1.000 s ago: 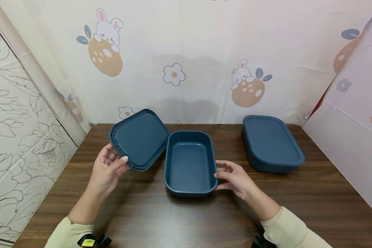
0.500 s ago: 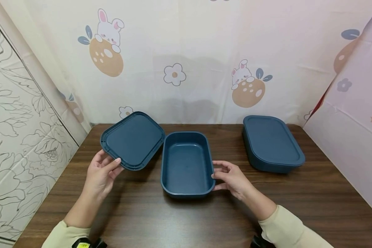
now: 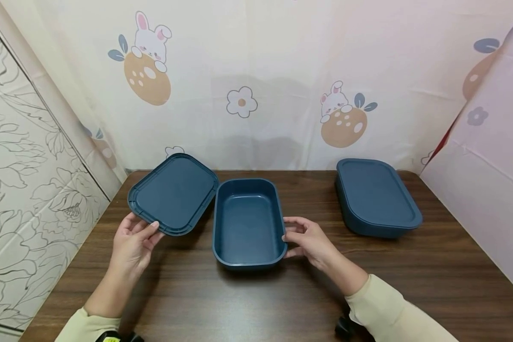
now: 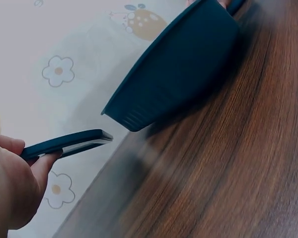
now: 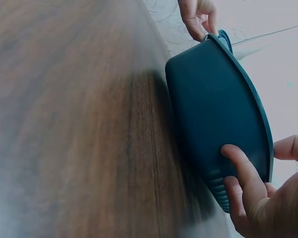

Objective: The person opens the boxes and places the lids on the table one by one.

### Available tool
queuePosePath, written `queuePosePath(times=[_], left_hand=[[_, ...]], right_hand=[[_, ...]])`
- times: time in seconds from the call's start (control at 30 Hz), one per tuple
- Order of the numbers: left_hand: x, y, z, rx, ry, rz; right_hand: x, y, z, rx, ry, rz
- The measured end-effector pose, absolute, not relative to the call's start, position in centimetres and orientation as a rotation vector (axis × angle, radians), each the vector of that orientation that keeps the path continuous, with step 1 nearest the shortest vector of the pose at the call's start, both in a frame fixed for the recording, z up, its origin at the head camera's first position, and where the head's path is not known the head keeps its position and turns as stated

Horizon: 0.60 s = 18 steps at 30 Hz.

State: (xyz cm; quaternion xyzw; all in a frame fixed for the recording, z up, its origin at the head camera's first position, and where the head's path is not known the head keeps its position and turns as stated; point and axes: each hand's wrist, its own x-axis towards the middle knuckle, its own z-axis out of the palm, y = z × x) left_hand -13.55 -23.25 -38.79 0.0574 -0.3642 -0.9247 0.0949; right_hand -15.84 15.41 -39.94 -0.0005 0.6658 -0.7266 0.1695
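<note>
We see an open box, dark blue, hollow side up over a brown wooden bench. Left of that box, the left hand pinches the near edge of a raised, tilted lid, thumb on top, fingers curled beneath. Right of it, the right hand grips its wall, thumb at the rim, fingers spread outside. Farther right, we see a closed box.

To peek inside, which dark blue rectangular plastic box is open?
The blue plastic box held by the right hand: its inside shows. The far right box is lidded.
</note>
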Motion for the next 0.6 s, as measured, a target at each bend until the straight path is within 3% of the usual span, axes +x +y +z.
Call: queuePosePath(times=[0.6], left_hand=[[-14.7,-24.9,-39.3,0.438,-0.978,-2.671]], right_hand=[[-18.3,12.4,-40.1,0.022,1.861,-2.100]])
